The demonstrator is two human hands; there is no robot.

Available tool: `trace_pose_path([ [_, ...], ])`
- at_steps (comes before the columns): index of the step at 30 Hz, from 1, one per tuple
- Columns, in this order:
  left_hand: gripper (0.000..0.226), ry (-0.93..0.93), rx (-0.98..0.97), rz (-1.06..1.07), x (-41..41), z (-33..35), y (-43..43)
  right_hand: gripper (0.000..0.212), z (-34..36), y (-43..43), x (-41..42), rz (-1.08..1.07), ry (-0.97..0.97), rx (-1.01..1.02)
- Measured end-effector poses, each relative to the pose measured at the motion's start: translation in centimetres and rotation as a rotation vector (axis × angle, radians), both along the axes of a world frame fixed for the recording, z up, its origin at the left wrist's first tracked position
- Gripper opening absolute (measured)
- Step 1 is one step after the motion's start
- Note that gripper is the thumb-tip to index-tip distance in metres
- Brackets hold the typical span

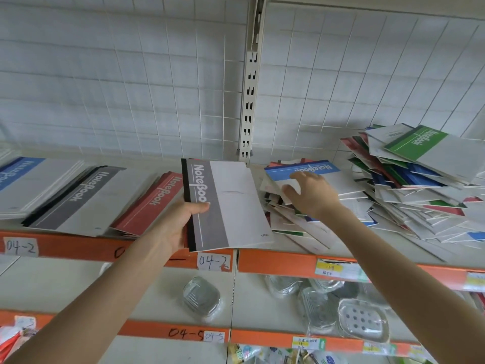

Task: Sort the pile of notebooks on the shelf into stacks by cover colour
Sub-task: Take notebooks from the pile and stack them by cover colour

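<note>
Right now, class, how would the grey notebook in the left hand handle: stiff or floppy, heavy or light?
Probably fairly stiff: the grey notebook looks flat though the left hand grips only its spine edge. Likely light, since one hand holds it. Its smooth-looking cover may slide easily over other covers.

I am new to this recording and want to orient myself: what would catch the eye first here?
In the middle of the view, the left hand holds a grey notebook. To its right, the right hand reaches onto a blue notebook on top of a messy, many-coloured pile. Neat blue, grey and red stacks lie at the left of the same shelf.
</note>
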State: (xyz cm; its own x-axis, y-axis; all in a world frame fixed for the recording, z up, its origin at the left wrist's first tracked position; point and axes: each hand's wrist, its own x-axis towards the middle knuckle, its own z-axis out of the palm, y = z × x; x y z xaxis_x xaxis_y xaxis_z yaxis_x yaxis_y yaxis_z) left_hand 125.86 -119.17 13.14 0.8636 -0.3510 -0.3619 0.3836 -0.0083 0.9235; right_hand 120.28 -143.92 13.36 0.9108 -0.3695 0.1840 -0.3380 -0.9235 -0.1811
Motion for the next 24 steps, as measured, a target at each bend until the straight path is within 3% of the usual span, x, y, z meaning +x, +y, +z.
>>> trace_pose_path([
  [2, 0.026, -0.008, -0.013, -0.001, 0.1, 0.1, 0.4, 0.051, 0.0, -0.6, 0.9, -0.079, 0.17, 0.016],
  [4, 0.027, -0.017, -0.01, -0.018, 0.2, -0.1, 0.9, 0.042, -0.8, -0.7, 1.3, -0.106, 0.204, -0.058],
  [10, 0.022, 0.006, -0.013, -0.016, 0.0, -0.6, 1.4, 0.02, -0.5, 1.2, 0.5, -0.076, 0.178, -0.248],
  [14, 0.016, 0.005, 0.006, -0.007, 0.2, -0.4, 1.0, 0.011, 0.0, 0.9, -0.4, -0.087, 0.004, -0.211],
  [19, 0.022, 0.036, -0.004, -0.02, 0.6, -0.1, -0.2, 0.015, -1.0, 1.6, -2.0, 0.311, -0.601, -0.249],
  [24, 0.027, 0.137, -0.112, -0.009, 1.1, -0.1, -1.0, 0.028, -2.8, 2.4, -4.0, 0.781, -0.565, -0.047],
])
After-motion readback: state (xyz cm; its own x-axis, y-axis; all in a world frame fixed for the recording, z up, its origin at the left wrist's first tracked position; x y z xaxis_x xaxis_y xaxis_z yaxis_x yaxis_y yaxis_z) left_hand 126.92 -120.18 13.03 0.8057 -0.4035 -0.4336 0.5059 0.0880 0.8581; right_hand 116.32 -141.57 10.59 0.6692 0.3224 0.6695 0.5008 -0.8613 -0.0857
